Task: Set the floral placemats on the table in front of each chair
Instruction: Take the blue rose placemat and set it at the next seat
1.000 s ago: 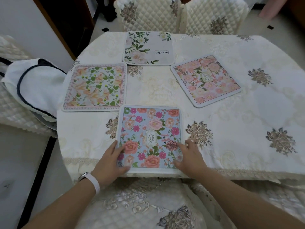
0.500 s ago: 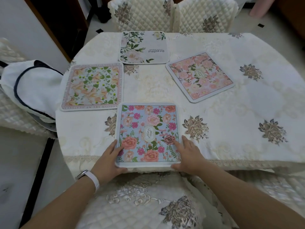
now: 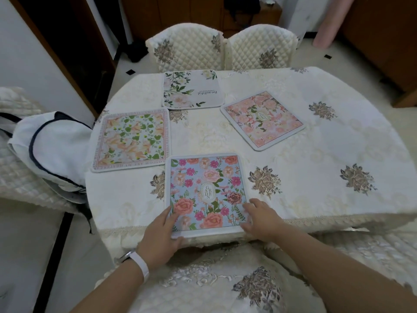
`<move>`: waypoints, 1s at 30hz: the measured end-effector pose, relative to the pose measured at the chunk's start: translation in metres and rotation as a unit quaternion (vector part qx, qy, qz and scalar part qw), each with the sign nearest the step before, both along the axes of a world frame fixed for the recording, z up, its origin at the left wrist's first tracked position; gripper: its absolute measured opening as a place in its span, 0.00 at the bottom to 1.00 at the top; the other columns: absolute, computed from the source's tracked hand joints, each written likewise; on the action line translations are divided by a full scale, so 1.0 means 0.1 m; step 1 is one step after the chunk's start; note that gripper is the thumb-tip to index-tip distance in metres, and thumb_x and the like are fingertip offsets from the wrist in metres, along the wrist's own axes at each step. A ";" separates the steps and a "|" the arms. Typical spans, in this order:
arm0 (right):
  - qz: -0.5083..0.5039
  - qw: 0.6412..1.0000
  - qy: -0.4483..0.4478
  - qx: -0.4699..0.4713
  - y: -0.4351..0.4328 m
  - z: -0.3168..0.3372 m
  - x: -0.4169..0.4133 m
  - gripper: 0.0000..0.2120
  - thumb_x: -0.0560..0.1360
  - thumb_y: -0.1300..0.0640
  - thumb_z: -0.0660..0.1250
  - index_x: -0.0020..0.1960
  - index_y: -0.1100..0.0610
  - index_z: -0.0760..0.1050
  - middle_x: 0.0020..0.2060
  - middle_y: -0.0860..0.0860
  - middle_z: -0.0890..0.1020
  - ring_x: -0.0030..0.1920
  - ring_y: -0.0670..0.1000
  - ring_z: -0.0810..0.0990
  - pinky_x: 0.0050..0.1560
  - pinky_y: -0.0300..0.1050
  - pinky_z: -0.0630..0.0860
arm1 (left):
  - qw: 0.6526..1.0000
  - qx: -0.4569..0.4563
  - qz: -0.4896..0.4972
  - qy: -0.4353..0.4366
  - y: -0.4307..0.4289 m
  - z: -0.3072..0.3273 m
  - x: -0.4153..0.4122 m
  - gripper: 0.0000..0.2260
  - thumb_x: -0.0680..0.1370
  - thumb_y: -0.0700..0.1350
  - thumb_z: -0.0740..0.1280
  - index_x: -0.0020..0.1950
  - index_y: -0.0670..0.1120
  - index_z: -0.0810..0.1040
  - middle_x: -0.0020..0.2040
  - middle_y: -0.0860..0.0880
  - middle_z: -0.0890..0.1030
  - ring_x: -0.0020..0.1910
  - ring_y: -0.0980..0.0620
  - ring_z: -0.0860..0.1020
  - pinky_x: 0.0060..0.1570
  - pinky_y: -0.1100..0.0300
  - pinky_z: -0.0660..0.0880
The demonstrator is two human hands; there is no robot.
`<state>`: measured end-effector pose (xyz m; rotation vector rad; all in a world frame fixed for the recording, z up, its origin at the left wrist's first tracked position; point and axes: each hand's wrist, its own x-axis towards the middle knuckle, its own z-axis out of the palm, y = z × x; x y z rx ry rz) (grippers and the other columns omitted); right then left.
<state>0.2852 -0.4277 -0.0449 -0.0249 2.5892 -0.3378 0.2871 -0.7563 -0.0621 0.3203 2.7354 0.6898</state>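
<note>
Blue floral placemat point(image 3: 204, 193) lies flat at near table edge; left hand point(image 3: 159, 236) pinches its corner, right hand point(image 3: 259, 219) rests open-fingered. Square it to edge, press flat, release

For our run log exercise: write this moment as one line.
both hands: left hand, right hand | on blue mat at near table edge | four mats laid

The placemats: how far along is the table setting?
Three lie flat and untouched: the white leafy placemat before a far chair, the pink placemat, and the peach-and-green placemat. In hand: the left hand and right hand square the blue placemat at the near edge. None left that I can see.
</note>
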 end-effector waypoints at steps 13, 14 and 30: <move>-0.069 0.990 0.118 -0.018 0.15 0.62 -0.07 0.22 0.81 0.47 0.58 0.72 0.55 0.69 0.66 0.53 0.74 0.64 0.55 0.73 0.60 0.50 0.72 | 0.989 -0.026 -0.017 0.148 0.35 0.78 -0.37 0.23 0.76 0.56 0.64 0.69 0.50 0.72 0.67 0.51 0.74 0.67 0.49 0.71 0.66 0.47 0.65; -0.068 0.989 0.132 -0.020 0.18 0.66 -0.10 0.21 0.81 0.48 0.58 0.71 0.55 0.70 0.65 0.53 0.75 0.63 0.55 0.73 0.60 0.50 0.72 | 0.988 -0.026 -0.012 0.149 0.38 0.83 -0.38 0.23 0.76 0.56 0.64 0.69 0.50 0.72 0.68 0.51 0.73 0.67 0.49 0.70 0.66 0.48 0.65; -0.013 0.974 0.222 -0.039 2.13 1.13 -0.35 0.23 0.79 0.47 0.60 0.71 0.54 0.70 0.67 0.52 0.74 0.64 0.55 0.73 0.61 0.50 0.71 | 0.992 -0.054 0.042 0.103 2.18 1.21 -0.34 0.25 0.77 0.60 0.62 0.72 0.51 0.68 0.71 0.51 0.70 0.69 0.48 0.67 0.67 0.46 0.67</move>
